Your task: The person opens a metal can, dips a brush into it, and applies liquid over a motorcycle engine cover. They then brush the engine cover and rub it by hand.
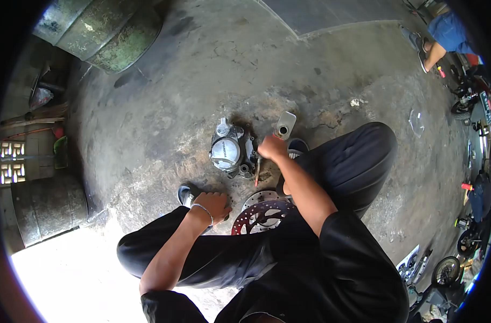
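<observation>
A grey metal engine cover marked HONDA [225,149] lies on the concrete floor in front of me. Just to its right is my right hand [272,148], closed around a slim stick-like tool [257,173] whose reddish end points down toward the floor. Beyond that hand sits a small rectangular metal can [286,124] with a dark round opening. My left hand [213,206], with a bracelet at the wrist, is low over my left foot. Its fingers are curled, and what they hold, if anything, is hidden.
Perforated brake discs [256,214], one dark red, lie between my legs. A large drum [103,32] stands at upper left, another drum [49,207] at left. Motorcycle parts [446,271] line the right side. A person's leg [435,55] shows at upper right.
</observation>
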`<state>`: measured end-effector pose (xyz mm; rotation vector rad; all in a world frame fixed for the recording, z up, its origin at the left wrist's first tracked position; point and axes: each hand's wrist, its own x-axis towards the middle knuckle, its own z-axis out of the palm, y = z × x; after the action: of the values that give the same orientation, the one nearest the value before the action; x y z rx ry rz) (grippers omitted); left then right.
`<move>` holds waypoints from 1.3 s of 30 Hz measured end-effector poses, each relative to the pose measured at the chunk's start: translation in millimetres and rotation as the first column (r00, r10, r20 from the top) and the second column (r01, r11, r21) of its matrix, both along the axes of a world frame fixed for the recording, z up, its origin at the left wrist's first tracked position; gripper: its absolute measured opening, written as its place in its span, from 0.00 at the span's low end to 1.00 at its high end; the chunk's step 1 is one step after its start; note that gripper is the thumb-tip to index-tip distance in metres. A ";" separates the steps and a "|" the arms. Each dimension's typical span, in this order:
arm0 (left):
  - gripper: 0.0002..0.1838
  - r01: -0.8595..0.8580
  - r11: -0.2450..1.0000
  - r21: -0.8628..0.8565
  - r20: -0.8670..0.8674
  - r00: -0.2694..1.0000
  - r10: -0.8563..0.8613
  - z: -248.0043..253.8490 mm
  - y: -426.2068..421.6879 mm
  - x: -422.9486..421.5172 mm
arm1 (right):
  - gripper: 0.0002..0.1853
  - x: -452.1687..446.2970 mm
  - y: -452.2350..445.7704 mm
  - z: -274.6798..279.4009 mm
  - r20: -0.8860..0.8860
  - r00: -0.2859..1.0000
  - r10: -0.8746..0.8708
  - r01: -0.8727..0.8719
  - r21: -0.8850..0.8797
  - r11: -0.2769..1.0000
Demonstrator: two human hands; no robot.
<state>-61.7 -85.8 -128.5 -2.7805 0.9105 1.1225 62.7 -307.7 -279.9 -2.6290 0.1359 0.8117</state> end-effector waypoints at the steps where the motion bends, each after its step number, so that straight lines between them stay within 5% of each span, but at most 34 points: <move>1: 0.18 0.083 0.996 -0.042 0.023 0.996 -0.082 9.8 -1.0 3.8 | 0.16 20.7 -6.2 20.3 -0.008 0.988 -0.151 0.151 0.027 0.988; 2: 0.18 0.078 0.996 -0.044 0.036 0.996 -0.076 8.1 -0.3 2.9 | 0.18 40.5 -16.3 32.6 0.021 0.975 -0.220 0.220 0.011 0.976; 4: 0.18 -0.140 0.987 0.073 -0.100 0.984 0.147 2.4 -2.9 5.3 | 0.24 61.2 -29.4 18.9 0.513 0.735 -0.444 0.484 0.061 0.873; 5: 0.18 -0.131 0.990 0.046 -0.047 0.990 0.133 -0.4 -2.4 5.5 | 0.30 69.9 -38.8 2.3 0.532 0.727 -0.434 0.531 -0.034 0.847; 8: 0.20 -0.110 0.994 0.021 -0.034 0.993 0.111 -10.5 2.5 4.4 | 0.47 88.1 -74.9 -65.3 0.266 0.880 -0.394 0.445 -0.166 0.880; 9: 0.21 -0.100 0.995 0.021 -0.032 0.994 0.101 -13.4 4.5 4.0 | 0.47 83.3 -81.6 -45.2 0.053 0.861 -0.507 0.509 -0.044 0.860; 11: 0.23 -0.083 0.996 0.028 -0.067 0.994 0.084 -17.5 7.3 3.6 | 0.43 77.6 -93.6 -64.6 -0.028 0.834 -0.551 0.545 0.202 0.814; 14: 0.25 -0.076 0.992 0.105 -0.228 0.969 0.098 -14.1 5.3 10.2 | 0.32 72.3 -79.4 -37.5 0.069 0.812 -0.579 0.566 0.146 0.811; 20: 0.26 -0.096 0.988 0.121 -0.152 0.982 0.114 -0.5 4.9 12.3 | 0.33 74.7 -70.1 -53.1 0.020 0.854 -0.519 0.519 0.012 0.855; 24: 0.27 -0.045 0.998 0.052 -0.161 0.986 0.053 14.2 0.7 12.9 | 0.26 71.0 -79.7 -91.4 -0.070 0.743 -0.666 0.670 0.050 0.741; 27: 0.27 -0.042 0.994 0.098 -0.162 0.985 0.057 6.7 2.3 8.4 | 0.26 83.7 -76.7 -27.7 -0.320 0.604 -0.730 0.797 0.251 0.549; 29: 0.27 -0.064 0.988 0.141 -0.144 0.986 0.084 3.9 3.3 12.1 | 0.28 99.5 -79.5 -13.9 -0.572 0.667 -0.478 0.688 0.718 0.101; 32: 0.27 -0.085 0.988 0.128 -0.105 0.990 0.098 12.8 1.2 16.8 | 0.28 95.5 -54.9 39.4 -0.657 0.657 -0.370 0.712 0.702 0.017; 34: 0.27 -0.111 0.986 0.121 -0.068 0.990 0.119 21.2 0.9 20.4 | 0.28 91.1 -34.6 16.5 -0.719 0.665 -0.202 0.745 0.658 0.110; 37: 0.27 -0.126 0.989 0.076 0.030 0.992 0.124 34.5 9.9 29.9 | 0.27 46.8 -0.3 20.4 -0.744 0.667 -0.046 0.745 0.665 0.060; 39: 0.28 -0.197 0.977 -0.086 0.113 0.972 0.206 46.4 26.1 39.0 | 0.22 14.1 22.8 4.4 -0.676 0.725 0.131 0.688 0.706 -0.167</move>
<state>-22.7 -59.7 -82.1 -3.0199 0.6842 0.9439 76.8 -284.9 -275.5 -0.6552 0.2052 0.8882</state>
